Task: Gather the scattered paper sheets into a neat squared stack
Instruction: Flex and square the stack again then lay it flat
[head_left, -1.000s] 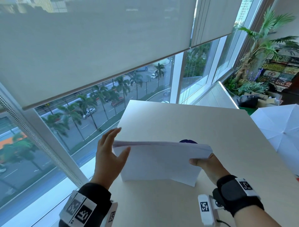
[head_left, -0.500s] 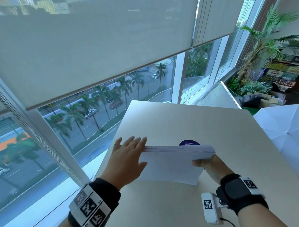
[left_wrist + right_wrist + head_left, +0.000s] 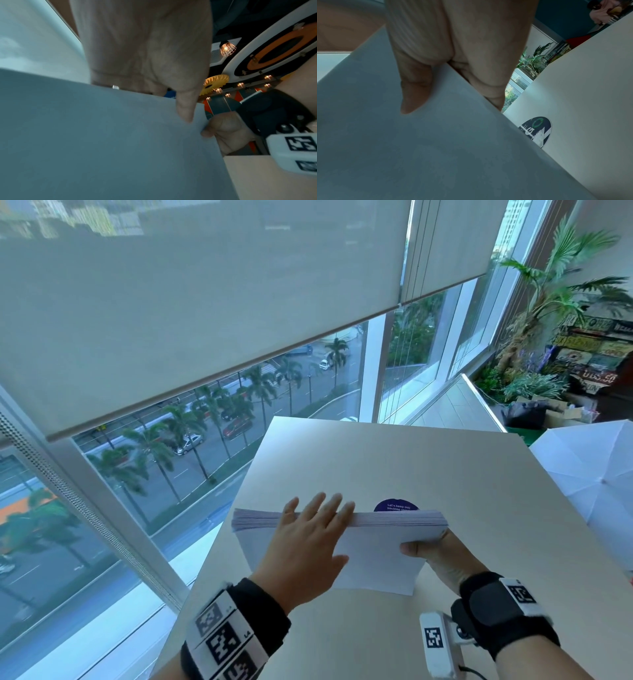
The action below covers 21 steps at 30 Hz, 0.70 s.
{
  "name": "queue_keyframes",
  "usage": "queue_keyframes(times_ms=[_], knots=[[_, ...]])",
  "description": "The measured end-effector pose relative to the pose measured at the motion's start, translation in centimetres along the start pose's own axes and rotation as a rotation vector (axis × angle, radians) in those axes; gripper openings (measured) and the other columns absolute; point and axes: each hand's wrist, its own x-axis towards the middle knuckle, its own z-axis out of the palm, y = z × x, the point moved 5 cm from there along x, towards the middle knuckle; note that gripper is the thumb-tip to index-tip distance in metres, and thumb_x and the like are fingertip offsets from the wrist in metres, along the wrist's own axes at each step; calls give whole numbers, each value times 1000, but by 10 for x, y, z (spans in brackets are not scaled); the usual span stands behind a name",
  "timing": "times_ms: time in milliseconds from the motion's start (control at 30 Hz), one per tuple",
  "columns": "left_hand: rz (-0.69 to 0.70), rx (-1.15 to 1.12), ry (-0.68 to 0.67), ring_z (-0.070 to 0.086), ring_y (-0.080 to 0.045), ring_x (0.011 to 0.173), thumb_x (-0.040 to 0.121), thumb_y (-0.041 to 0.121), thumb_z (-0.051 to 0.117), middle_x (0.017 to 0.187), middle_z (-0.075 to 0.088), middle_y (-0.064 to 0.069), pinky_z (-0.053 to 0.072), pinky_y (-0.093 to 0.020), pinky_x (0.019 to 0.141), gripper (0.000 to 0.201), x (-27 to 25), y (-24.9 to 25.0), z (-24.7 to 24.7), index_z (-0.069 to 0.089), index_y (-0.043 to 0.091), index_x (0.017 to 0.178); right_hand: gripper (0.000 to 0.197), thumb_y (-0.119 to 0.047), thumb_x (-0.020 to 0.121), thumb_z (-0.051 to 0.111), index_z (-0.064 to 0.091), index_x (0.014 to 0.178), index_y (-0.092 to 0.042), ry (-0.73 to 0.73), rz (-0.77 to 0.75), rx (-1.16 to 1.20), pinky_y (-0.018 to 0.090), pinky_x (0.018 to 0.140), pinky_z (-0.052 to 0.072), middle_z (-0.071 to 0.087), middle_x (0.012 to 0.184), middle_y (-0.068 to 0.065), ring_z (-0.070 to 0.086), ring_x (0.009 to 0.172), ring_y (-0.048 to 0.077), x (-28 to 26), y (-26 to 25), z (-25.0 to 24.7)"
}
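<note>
Both forearms reach forward from the bottom of the head view, each with a black wrist strap carrying square coded markers. The left hand [image 3: 305, 546] is flat, fingers straight and close together, palm laid against the near face of the paper stack [image 3: 376, 556] with the fingertips poking over its top edge. The right hand [image 3: 442, 559] grips the stack's right edge, thumb across the front face and the other fingers tucked behind it.
</note>
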Motion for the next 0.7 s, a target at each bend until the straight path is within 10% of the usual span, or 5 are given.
queue_keyframes(times_ms=[167, 333, 467, 600, 700], knots=[[-19, -35, 56, 51, -20, 128, 77, 42, 43, 137, 54, 1, 38, -46, 105, 59, -6, -1, -7, 41, 22, 133, 64, -35, 21, 93, 74, 81, -22, -7, -7, -3, 25, 67, 53, 71, 80, -2, 64, 81, 14, 0, 0, 1], [-106, -64, 21, 5, -17, 147, 89, 42, 42, 159, 8, 2, -2, -36, 118, 71, -13, -11, 0, 6, 24, 148, 62, -28, 27, 92, 71, 86, -20, -18, -10, -13, 24, 67, 53, 73, 80, -4, 65, 80, 14, 0, -1, 0], [-146, -78, 59, 27, -20, 143, 83, 43, 45, 154, 28, -2, 11, -40, 114, 70, -15, -11, -5, 24, 19, 145, 63, -30, 29, 92, 72, 88, -19, -13, 2, -32, 29, 72, 50, 73, 83, -1, 63, 85, 19, 0, 1, -1], [-156, -81, 10, 4, -15, 147, 90, 39, 41, 159, 3, 2, -1, -37, 118, 73, -16, -14, 3, 1, 22, 148, 68, -31, 31, 93, 70, 94, -17, -12, -5, -37, 34, 76, 49, 70, 90, 5, 61, 91, 22, 0, 1, -2], [-176, -84, 123, 38, -18, 137, 81, 32, 52, 150, 36, 0, 20, -42, 113, 66, -17, -25, -7, 32, 18, 142, 68, -39, 26, 93, 73, 88, -21, -7, -5, -41, 31, 74, 50, 72, 86, 1, 64, 87, 18, -1, 0, -1]])
